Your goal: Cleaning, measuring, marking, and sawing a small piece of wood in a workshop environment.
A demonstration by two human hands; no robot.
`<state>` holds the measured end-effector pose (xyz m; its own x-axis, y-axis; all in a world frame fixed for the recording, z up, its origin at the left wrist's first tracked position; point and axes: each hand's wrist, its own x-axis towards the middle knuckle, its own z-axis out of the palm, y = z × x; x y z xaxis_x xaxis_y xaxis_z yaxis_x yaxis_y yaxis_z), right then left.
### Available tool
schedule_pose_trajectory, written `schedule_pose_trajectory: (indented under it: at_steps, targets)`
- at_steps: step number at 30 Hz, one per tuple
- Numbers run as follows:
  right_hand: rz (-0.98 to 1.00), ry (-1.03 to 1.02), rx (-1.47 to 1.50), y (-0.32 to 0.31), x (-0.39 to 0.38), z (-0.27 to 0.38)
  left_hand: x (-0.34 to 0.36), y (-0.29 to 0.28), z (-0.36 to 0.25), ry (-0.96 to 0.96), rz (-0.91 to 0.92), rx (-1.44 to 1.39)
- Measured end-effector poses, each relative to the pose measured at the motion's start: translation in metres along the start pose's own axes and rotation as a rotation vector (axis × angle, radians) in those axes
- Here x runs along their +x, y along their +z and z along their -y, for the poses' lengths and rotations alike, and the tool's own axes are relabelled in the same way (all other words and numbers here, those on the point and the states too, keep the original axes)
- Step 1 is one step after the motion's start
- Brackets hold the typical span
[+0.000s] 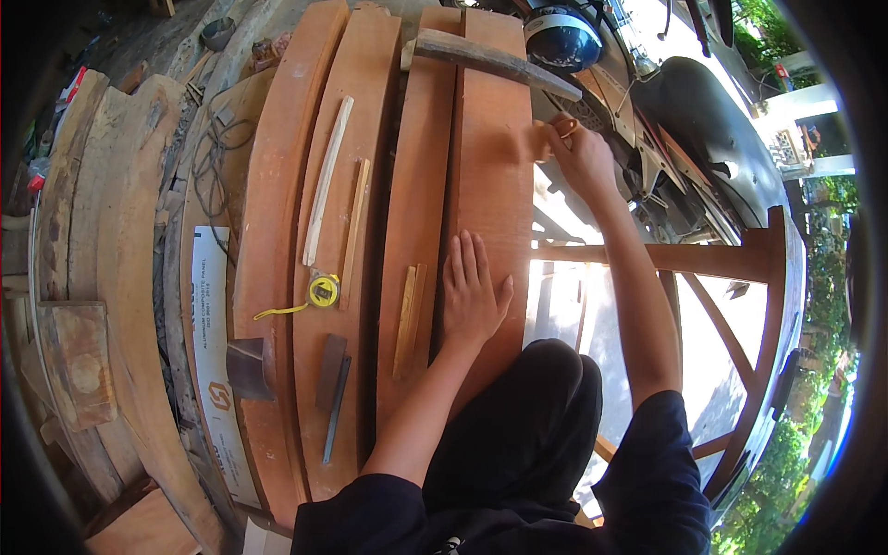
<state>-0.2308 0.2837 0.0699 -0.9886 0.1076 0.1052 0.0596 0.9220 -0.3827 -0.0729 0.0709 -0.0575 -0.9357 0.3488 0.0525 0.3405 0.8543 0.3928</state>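
Several long reddish-brown wooden boards lie side by side in front of me. On the rightmost board point(495, 199) my left hand point(474, 291) rests flat, fingers stretched out and slightly spread, holding nothing. At that board's far right edge, my right hand point(583, 157) is closed around a small tan-brown piece point(535, 144). Motion blurs this piece, so I cannot tell its kind. A weathered, curved length of wood point(495, 63) lies across the far ends of the boards, beyond my right hand.
Left of my hands are a yellow tape measure point(324, 289), thin wood strips point(328, 180), a dark block point(330, 370) and a narrow metal bar point(337, 412). A dark helmet point(562, 42) and a motorcycle point(708, 139) stand far right. A wooden frame point(731, 259) is nearer.
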Motion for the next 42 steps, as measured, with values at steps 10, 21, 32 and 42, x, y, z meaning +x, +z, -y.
schedule_pose_trajectory:
  at_steps: [10,21,32,42]
  targets:
    - [0.206,-0.314,0.037,-0.005,0.061,-0.017,0.0,-0.003,0.0,0.047,-0.057,-0.063]
    - [0.095,-0.248,-0.007,0.0,0.081,-0.013,0.0,-0.002,0.0,0.017,-0.072,-0.049]
    - [0.149,-0.162,-0.386,0.001,0.072,0.0,0.0,-0.001,0.0,0.05,-0.066,-0.078]
    - [0.185,-0.142,-0.304,0.008,0.07,-0.005,0.0,0.0,0.0,0.008,-0.073,-0.049]
